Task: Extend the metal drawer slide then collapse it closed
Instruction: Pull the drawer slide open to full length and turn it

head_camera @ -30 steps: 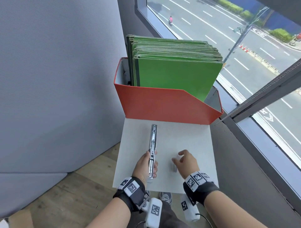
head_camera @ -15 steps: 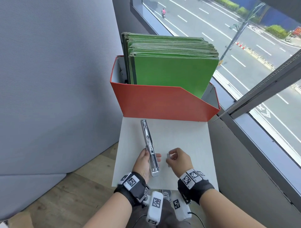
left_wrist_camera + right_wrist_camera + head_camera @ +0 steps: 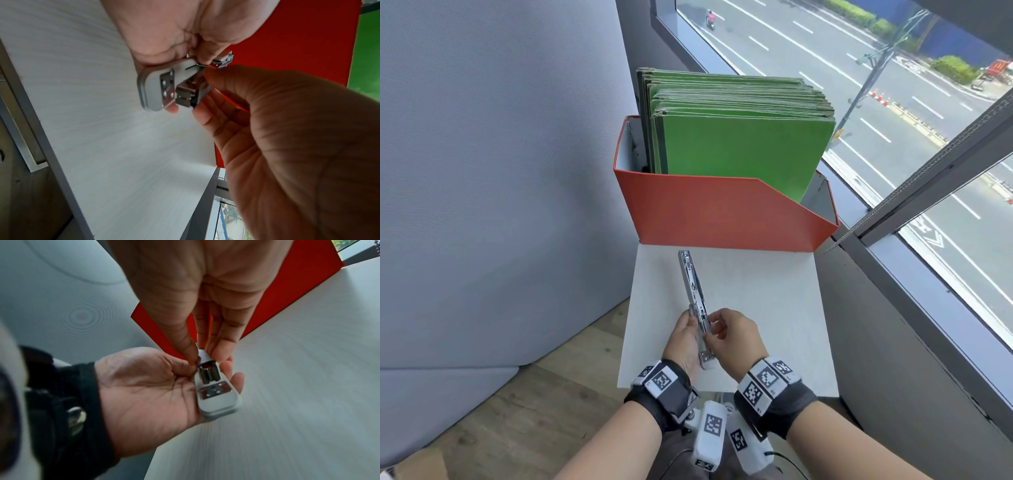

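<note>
White laminate tabletop (image 3: 756, 308): slim silver metal drawer slide (image 3: 693, 291) lifted above it, near end cupped in left hand (image 3: 683, 339), fingers curled round. Right hand (image 3: 732, 334) pinches the inner rail beside them. Judged stiff, slick; grip outer channel, pull rail end.

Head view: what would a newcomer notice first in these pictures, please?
Probably the bright green folders, standing packed in a red box at the far end of the white table. Next, near the table's close edge, the left hand and right hand both hold the near end of a metal drawer slide, which points away toward the box.
</note>
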`<state>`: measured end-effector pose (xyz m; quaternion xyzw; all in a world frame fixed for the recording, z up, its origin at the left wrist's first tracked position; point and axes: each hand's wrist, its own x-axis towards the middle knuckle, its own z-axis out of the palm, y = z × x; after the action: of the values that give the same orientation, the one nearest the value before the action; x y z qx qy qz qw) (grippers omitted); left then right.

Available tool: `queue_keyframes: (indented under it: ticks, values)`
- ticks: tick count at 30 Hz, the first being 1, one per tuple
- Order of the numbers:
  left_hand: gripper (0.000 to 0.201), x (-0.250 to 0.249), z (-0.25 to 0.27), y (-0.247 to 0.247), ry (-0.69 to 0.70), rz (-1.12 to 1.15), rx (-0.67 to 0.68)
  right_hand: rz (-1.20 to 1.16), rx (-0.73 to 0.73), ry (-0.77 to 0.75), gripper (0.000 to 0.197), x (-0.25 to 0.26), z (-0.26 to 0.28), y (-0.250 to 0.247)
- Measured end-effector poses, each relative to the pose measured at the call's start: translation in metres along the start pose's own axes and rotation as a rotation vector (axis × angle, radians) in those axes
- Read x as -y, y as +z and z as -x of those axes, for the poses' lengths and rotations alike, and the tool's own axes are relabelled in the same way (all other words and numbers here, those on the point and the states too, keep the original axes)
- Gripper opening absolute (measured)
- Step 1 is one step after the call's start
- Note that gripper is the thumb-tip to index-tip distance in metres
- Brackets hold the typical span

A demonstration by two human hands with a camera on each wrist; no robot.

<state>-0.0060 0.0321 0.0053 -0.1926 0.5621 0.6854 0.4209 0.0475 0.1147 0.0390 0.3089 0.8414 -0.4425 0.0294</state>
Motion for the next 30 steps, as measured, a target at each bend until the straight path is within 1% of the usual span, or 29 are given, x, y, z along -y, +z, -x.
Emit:
queue_keyframes:
  ticks: [7,13,15,18,20,24,27,30]
  values:
    - [0.031,0.000,0.000,-0.003,0.002,0.040,0.005,0.061,-0.019,-0.101,0.019,-0.004,0.005,0.006]
    - [0.030,-0.001,0.006,-0.006,-0.031,0.045,0.015,0.162,0.023,-0.235,0.020,-0.009,0.020,0.008]
    - [0.030,-0.002,0.006,-0.008,-0.047,0.072,0.030,0.123,0.041,-0.236,0.017,-0.009,0.022,0.004]
    - [0.032,-0.001,0.007,-0.010,-0.086,0.089,0.083,-0.044,-0.017,-0.106,0.016,-0.008,0.007,-0.013]
    - [0.035,0.002,0.010,-0.010,-0.099,0.036,0.110,-0.146,-0.038,0.013,0.022,-0.009,-0.012,-0.025]
    - [0.037,0.011,0.022,-0.006,-0.102,-0.019,0.180,-0.386,0.032,0.216,0.034,-0.014,-0.057,-0.036]
    - [0.036,0.014,0.029,-0.002,-0.128,-0.033,0.221,-0.552,0.034,0.290,0.034,-0.013,-0.083,-0.042]
    - [0.036,0.019,0.033,-0.002,-0.147,-0.039,0.248,-0.582,0.032,0.294,0.029,-0.013,-0.094,-0.050]
